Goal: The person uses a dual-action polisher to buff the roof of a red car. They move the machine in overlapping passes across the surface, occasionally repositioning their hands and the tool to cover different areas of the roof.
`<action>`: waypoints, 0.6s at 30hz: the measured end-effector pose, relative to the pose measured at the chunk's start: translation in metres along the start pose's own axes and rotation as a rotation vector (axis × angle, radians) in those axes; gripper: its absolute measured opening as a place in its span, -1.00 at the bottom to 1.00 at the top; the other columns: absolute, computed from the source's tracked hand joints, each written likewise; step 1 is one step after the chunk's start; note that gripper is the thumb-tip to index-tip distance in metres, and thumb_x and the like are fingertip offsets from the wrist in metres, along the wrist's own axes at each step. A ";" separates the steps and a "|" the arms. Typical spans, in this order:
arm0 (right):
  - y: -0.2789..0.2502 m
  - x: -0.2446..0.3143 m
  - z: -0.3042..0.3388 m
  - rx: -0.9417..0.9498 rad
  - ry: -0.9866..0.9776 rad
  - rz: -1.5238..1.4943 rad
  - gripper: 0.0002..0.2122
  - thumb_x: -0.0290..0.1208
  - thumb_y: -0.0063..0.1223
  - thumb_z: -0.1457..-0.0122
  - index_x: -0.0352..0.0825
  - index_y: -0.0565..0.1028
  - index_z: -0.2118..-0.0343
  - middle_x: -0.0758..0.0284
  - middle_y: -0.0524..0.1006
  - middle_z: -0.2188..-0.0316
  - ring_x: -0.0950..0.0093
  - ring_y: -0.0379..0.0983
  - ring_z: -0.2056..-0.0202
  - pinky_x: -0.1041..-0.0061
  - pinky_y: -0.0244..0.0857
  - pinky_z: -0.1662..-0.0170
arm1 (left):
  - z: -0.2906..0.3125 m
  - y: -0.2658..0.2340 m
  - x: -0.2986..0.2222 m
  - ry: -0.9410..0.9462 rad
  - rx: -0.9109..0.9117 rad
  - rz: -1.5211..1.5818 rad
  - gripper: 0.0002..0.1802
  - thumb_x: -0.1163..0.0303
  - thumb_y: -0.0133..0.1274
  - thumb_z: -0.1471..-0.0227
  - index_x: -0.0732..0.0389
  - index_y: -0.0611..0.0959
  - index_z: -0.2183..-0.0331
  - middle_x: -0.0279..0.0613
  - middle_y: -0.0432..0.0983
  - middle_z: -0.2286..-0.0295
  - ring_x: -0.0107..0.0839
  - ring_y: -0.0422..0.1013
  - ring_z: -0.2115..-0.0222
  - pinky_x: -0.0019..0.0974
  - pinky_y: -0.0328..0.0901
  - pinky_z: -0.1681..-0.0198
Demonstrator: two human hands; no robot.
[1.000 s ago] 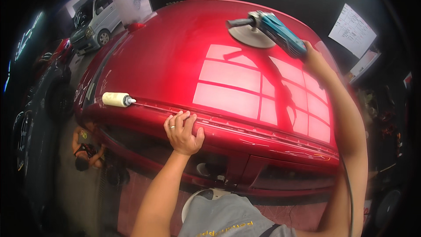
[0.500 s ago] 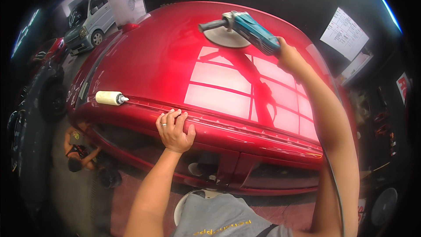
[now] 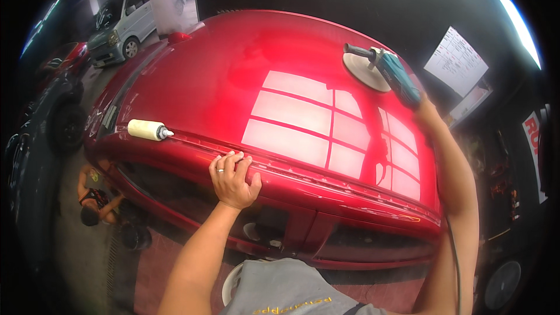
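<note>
A glossy red car roof fills the middle of the view. My right hand, at the end of an outstretched arm, is closed round the rear of a teal power polisher. Its round pale pad lies against the roof at the far right, and the black side handle points left with no hand on it. My left hand rests on the near roof edge, fingers stretched over the rail and a ring on one of them. Left of it, a cream bottle with a pointed nozzle lies on its side.
A black cord runs down beside my right arm. At the lower left a person crouches by the car. A silver van stands at the far left, and a paper sheet hangs on the dark wall. A round fan-like disc is at lower right.
The polisher has moved right across the roof, toward the far right edge, with my right hand on it. My left hand stays on the roof edge, and the bottle lies where it was.
</note>
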State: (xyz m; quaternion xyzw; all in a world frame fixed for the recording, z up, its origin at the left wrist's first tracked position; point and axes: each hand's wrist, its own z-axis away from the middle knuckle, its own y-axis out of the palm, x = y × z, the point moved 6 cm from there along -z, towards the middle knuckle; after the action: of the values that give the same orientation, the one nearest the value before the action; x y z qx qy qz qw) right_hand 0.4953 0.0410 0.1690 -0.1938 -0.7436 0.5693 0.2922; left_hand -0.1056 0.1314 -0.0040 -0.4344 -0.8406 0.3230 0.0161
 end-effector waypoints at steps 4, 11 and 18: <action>0.021 0.077 -0.033 0.028 -0.055 -0.005 -0.20 -0.61 0.29 -0.10 -0.30 0.21 -0.44 -0.15 0.71 0.18 0.05 0.78 0.31 0.11 0.64 0.34 | 0.001 -0.004 0.004 0.008 -0.006 -0.011 -0.52 0.01 0.17 -0.09 0.16 0.78 0.10 -0.11 0.59 0.07 -0.01 0.49 -0.06 0.15 0.19 -0.29; 0.039 0.226 -0.053 0.108 -0.147 0.003 -0.33 -0.61 0.18 -0.19 -0.35 0.24 -0.38 -0.12 0.72 0.15 0.06 0.78 0.31 0.13 0.66 0.35 | 0.002 -0.004 0.002 -0.003 -0.003 0.011 -0.51 0.01 0.18 -0.08 0.14 0.78 0.09 -0.12 0.61 0.06 -0.02 0.48 -0.09 0.14 0.20 -0.29; 0.058 0.278 -0.063 0.082 -0.228 0.016 -0.45 -0.50 0.23 -0.25 -0.35 0.33 -0.30 -0.10 0.70 -0.03 0.00 0.72 -0.06 0.05 0.66 -0.06 | 0.005 0.002 0.003 0.025 -0.016 -0.025 -0.54 0.03 0.18 -0.09 0.13 0.78 0.08 -0.11 0.64 0.05 0.00 0.52 -0.07 0.22 0.22 -0.29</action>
State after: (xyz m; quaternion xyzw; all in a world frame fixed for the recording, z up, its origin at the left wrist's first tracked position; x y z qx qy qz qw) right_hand 0.3239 0.2757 0.1842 -0.1214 -0.7467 0.6198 0.2089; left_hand -0.1079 0.1320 -0.0097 -0.4278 -0.8484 0.3107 0.0272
